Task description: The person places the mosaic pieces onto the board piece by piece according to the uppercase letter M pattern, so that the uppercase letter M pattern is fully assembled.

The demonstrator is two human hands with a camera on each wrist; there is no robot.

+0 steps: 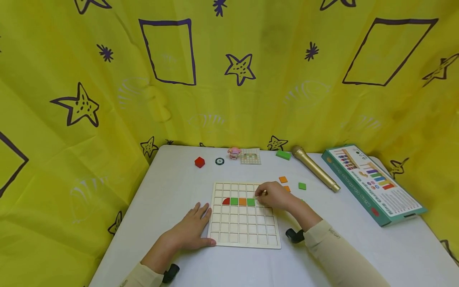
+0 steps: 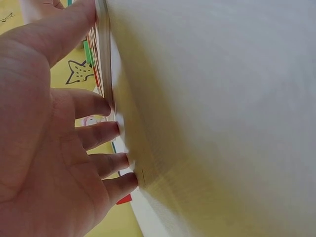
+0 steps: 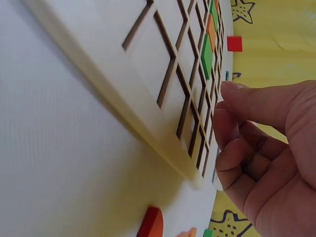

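A pale wooden grid board lies flat on the table. One of its upper rows holds a red quarter-round tile, a green tile, an orange tile and another green tile. My left hand spreads along the board's left side, fingers straight, thumb at its lower-left corner. Over the board's upper right hovers my right hand, just right of the row. Its fingers are curled, with thumb and forefinger close together; whether they pinch a tile is hidden.
Right of the board lie orange tiles and a green tile. Farther back are a red polyhedron, a round token, a pink figurine, a pattern card, a green block, a gold microphone and a game box.
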